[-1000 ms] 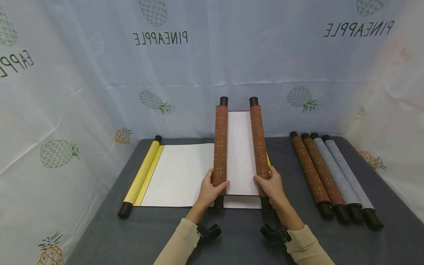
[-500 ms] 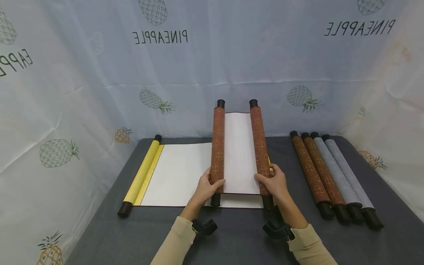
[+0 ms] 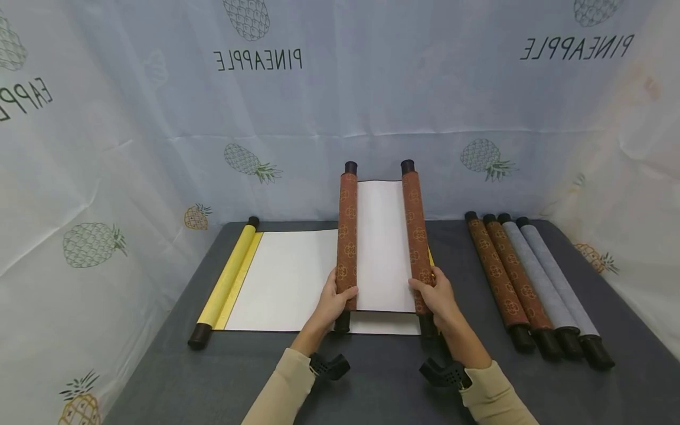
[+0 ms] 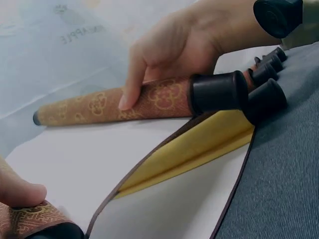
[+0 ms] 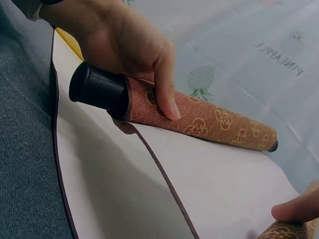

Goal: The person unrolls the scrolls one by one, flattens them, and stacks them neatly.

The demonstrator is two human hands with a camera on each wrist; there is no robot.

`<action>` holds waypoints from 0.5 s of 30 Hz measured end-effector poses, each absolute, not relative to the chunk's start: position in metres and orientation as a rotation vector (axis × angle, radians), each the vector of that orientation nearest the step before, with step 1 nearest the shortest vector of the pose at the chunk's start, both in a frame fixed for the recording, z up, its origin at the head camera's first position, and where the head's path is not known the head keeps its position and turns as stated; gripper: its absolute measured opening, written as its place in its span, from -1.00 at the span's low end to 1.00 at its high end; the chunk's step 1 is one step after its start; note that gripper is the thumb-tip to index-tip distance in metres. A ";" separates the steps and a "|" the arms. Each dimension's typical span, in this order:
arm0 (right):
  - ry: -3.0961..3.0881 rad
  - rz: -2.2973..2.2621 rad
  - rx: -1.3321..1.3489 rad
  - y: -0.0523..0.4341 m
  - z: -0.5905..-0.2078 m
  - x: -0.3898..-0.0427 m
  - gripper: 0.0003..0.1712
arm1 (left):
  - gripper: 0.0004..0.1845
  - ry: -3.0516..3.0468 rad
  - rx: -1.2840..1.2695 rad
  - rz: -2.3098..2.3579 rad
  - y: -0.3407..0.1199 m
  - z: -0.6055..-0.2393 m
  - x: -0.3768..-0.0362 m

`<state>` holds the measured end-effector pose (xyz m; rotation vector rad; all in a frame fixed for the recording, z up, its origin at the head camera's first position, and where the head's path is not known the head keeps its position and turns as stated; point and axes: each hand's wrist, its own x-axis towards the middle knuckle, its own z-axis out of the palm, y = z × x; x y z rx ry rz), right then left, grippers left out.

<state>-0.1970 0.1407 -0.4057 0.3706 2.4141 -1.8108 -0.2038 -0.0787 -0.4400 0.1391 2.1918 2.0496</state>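
Note:
A red-brown patterned hanging scroll (image 3: 383, 248), partly unrolled, shows white paper between two rolls with black end knobs. My left hand (image 3: 329, 301) grips the lower part of its left roll (image 3: 347, 236), thumb on the front. My right hand (image 3: 438, 296) holds the right roll (image 3: 415, 230) the same way, and its thumb shows on the roll in the left wrist view. This scroll is raised over a yellow scroll (image 3: 228, 274), whose white sheet (image 3: 292, 277) lies spread on the table. In the left wrist view, the yellow scroll's right part (image 4: 199, 144) shows beneath.
Several rolled scrolls lie side by side at the table's right: two brown patterned ones (image 3: 496, 271) and two grey ones (image 3: 558, 277). The dark grey cloth (image 3: 234, 383) covers the table. A pale curtain (image 3: 372, 106) with pineapple prints hangs behind and at both sides.
My left hand has shifted slightly left with its roll, so the white strip between the two rolls is wider. The held scroll's top has dropped a little. The other scrolls stay where they were.

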 end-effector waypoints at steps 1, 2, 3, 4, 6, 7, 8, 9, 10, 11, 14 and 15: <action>2.407 -1.815 0.382 0.140 -0.406 -0.198 -0.33 | -0.19 2.187 0.130 2.064 -0.078 -0.440 -0.204; 2.404 -1.821 0.388 0.139 -0.407 -0.198 -0.33 | -0.19 2.185 0.121 2.078 -0.077 -0.439 -0.204; 2.400 -1.830 0.394 0.139 -0.408 -0.199 -0.33 | -0.18 2.185 0.113 2.093 -0.076 -0.439 -0.203; 2.398 -1.837 0.401 0.139 -0.409 -0.200 -0.33 | -0.18 2.194 0.104 2.103 -0.074 -0.438 -0.203; 2.396 -1.853 0.417 0.138 -0.410 -0.200 -0.32 | -0.18 2.201 0.071 2.132 -0.071 -0.438 -0.203; 2.393 -1.861 0.422 0.138 -0.409 -0.200 -0.32 | -0.19 2.203 0.049 2.144 -0.070 -0.438 -0.202; 2.398 -1.867 0.423 0.137 -0.409 -0.199 -0.32 | -0.20 2.209 0.034 2.154 -0.069 -0.438 -0.202; 2.400 -1.873 0.425 0.137 -0.409 -0.199 -0.32 | -0.20 2.216 0.016 2.160 -0.067 -0.438 -0.201; 2.404 -1.878 0.424 0.137 -0.409 -0.199 -0.33 | -0.21 2.226 0.002 2.164 -0.066 -0.438 -0.200; 2.410 -1.881 0.421 0.136 -0.408 -0.198 -0.34 | -0.21 2.226 -0.012 2.170 -0.065 -0.438 -0.199; 2.441 -1.886 0.413 0.136 -0.407 -0.197 -0.38 | -0.22 2.261 -0.036 2.172 -0.063 -0.437 -0.198; 2.447 -1.886 0.415 0.136 -0.406 -0.197 -0.38 | -0.22 2.277 -0.043 2.168 -0.063 -0.437 -0.197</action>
